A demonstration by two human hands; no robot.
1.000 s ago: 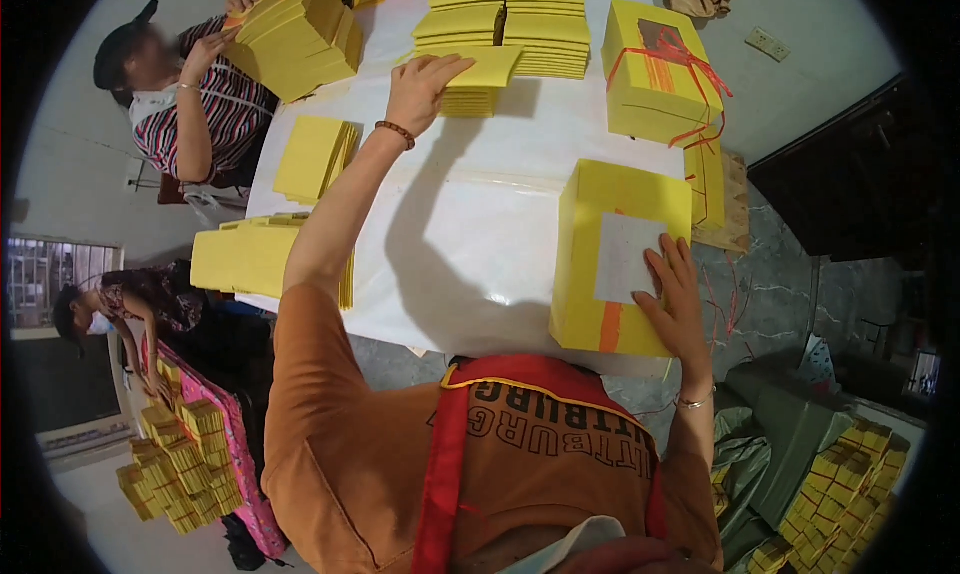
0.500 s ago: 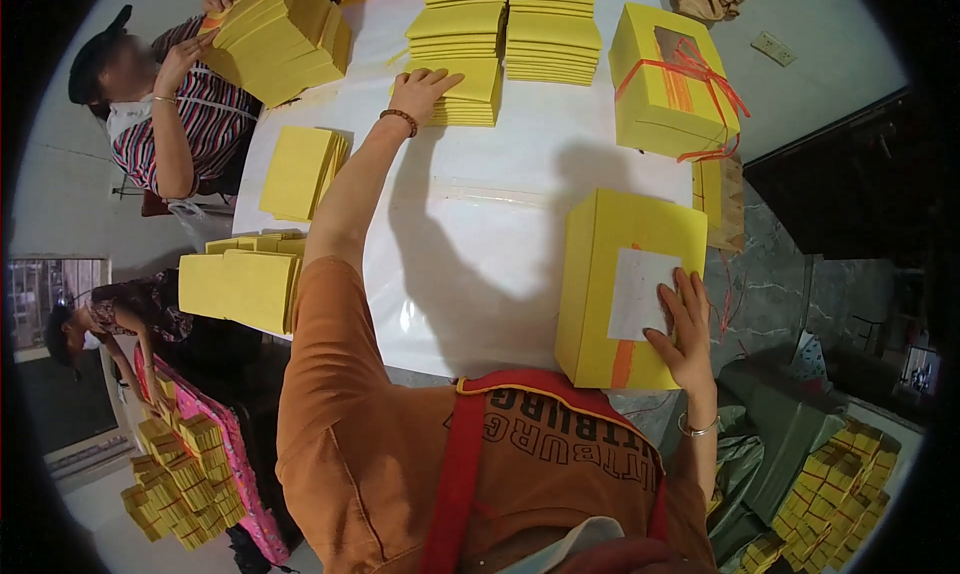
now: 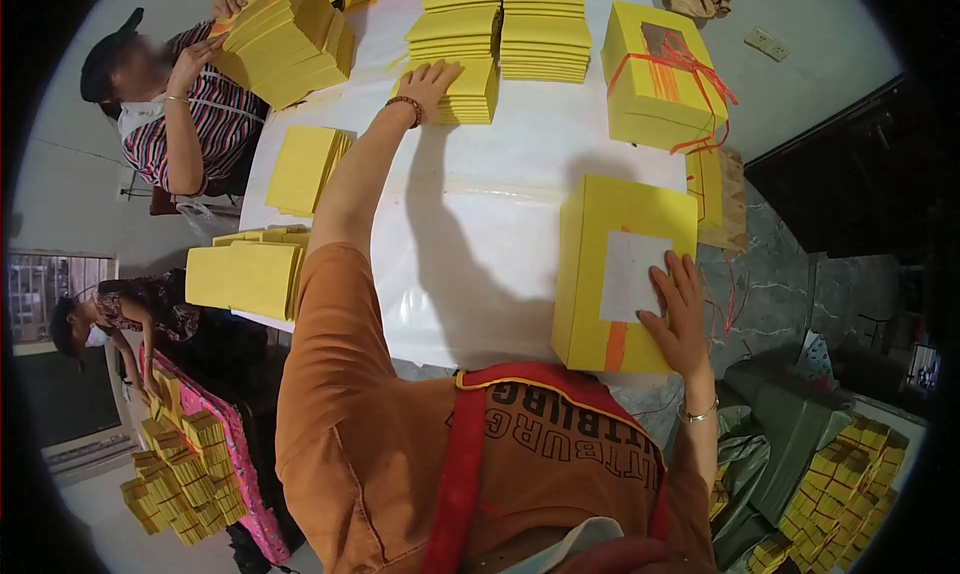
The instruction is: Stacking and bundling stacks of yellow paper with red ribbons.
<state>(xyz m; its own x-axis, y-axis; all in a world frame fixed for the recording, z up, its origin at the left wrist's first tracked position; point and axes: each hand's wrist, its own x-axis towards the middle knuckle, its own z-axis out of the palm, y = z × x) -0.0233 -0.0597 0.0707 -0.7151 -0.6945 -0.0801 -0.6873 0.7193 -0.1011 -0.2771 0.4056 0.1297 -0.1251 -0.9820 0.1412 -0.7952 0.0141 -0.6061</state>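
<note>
Left hand [image 3: 428, 89]: we find it laid over the top of the nearest yellow paper stack [image 3: 470, 106], fingers stretched and slightly spread, not closed round anything. The light touch would, we judge, keep the upper sheaves from sliding. Two further piles stand behind and beside it, the left rear pile [image 3: 455, 34] and the right rear pile [image 3: 546, 49], squared up in rows, presumably so they stay upright and within reach.

Right hand [image 3: 680, 314]: fingers wide, thumb apart, palm resting on the big yellow block [image 3: 585, 274] at the near right edge of the table [image 3: 510, 219]. It overlaps the right side of the white sheet [image 3: 630, 277]; we take this as steadying both sheet and block.

Beyond the block we note a bundle [image 3: 655, 114] bound with red ribbon [image 3: 690, 66], likely tied to hold its layers together.
</note>
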